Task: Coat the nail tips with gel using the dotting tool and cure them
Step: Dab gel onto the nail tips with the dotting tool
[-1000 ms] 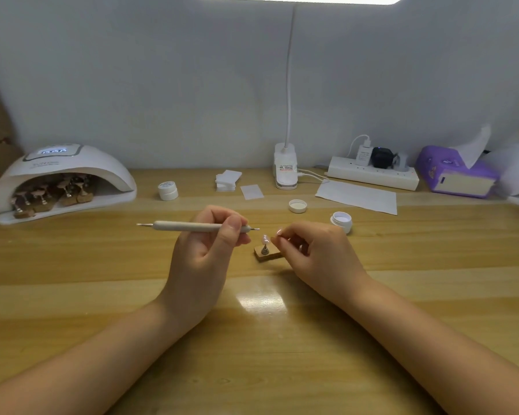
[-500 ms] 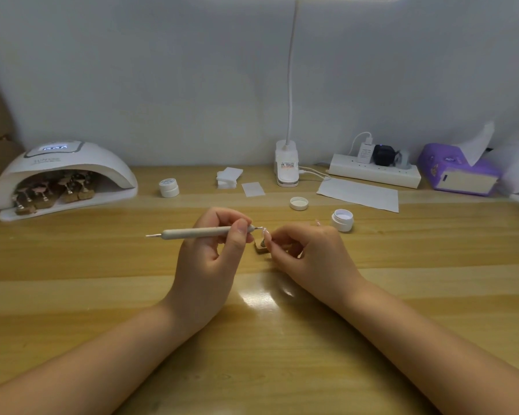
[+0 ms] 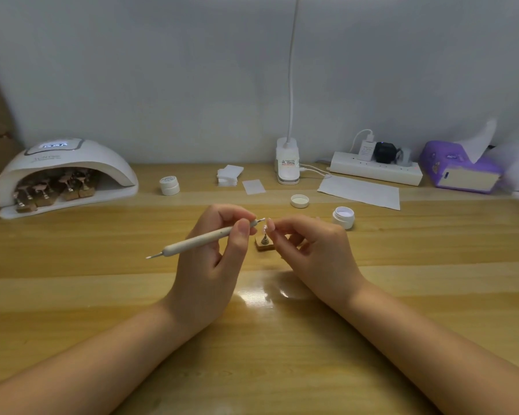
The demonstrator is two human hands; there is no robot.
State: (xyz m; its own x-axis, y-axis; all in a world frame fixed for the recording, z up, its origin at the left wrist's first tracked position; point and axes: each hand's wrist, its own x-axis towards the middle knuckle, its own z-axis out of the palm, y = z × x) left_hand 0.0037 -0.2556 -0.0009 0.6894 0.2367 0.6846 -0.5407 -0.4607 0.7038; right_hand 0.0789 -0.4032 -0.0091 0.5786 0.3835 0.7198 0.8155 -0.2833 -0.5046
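dotting tool [image 3: 204, 238] sits pinched in the left hand [image 3: 215, 259], its metal tip meeting the nail tip [image 3: 264, 228] on a small stand [image 3: 264, 243] between the hands. right hand [image 3: 315, 250] pinches at that nail tip with curled fingers. open gel jar [image 3: 343, 217] stands just beyond the right hand, its lid [image 3: 299, 201] a little farther. curing lamp [image 3: 63, 175], holding more stands, lies well past the left hand on the table [image 3: 267, 339].
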